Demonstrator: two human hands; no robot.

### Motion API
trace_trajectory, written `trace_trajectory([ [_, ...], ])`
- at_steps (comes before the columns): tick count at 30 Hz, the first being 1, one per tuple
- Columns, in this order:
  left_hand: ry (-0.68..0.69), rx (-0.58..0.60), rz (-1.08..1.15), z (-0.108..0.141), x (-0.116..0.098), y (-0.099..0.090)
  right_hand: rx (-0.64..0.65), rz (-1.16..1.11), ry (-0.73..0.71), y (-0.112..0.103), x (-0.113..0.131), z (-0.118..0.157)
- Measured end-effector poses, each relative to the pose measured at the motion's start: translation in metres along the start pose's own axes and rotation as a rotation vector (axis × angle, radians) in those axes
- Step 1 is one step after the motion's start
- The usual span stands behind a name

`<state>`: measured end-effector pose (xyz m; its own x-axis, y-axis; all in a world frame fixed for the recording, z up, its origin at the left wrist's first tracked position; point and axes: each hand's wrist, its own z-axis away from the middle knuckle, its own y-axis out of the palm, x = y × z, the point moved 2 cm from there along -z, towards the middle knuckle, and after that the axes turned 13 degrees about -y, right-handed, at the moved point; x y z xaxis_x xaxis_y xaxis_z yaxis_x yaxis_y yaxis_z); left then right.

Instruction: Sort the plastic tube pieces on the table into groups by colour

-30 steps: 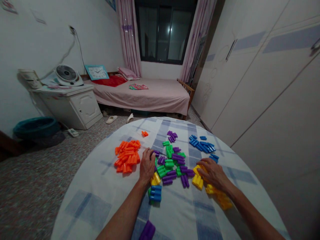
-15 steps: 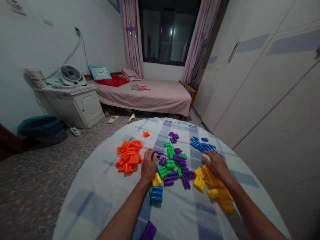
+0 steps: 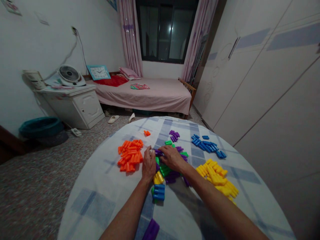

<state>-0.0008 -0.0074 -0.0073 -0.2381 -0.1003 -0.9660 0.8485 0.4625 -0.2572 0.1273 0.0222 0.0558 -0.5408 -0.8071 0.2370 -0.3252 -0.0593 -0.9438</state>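
Note:
My left hand (image 3: 149, 163) rests at the left edge of the mixed pile, its fingers curled around the left end of a purple plastic block (image 3: 157, 152). My right hand (image 3: 171, 157) reaches over the pile with bent fingers, its fingertips closed on the other end of that block. Beneath the right hand lie green blocks (image 3: 165, 170) and more purple ones, partly covered. Just below the left hand sit a yellow block (image 3: 158, 178) and a blue block (image 3: 159, 192), with a bit of green beside the blue.
Orange blocks (image 3: 130, 156) are heaped on the left of the round table (image 3: 100, 206). Yellow blocks (image 3: 217, 176) lie at the right, blue blocks (image 3: 206, 145) behind them, a small purple group (image 3: 174, 135) at the back. A purple block (image 3: 151, 230) lies at the near edge.
My right hand has moved left from beside the yellow and blue heaps to the mixed pile, meeting the left hand. The left hand has stayed nearly in place.

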Motion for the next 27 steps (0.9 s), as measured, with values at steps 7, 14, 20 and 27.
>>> trace_trajectory([
  [7,-0.071,0.041,0.057,-0.001,0.000,0.001,0.138,0.015,0.075,0.022,-0.001,-0.024],
  [14,-0.067,0.050,0.057,0.001,-0.003,0.002,-0.076,0.051,0.076,-0.002,0.002,-0.009],
  [20,-0.063,0.064,0.100,0.002,-0.003,0.002,0.053,0.132,0.038,-0.015,0.009,0.014],
  [27,-0.077,0.072,0.164,0.002,-0.004,0.000,0.259,0.223,0.132,-0.001,0.020,0.008],
])
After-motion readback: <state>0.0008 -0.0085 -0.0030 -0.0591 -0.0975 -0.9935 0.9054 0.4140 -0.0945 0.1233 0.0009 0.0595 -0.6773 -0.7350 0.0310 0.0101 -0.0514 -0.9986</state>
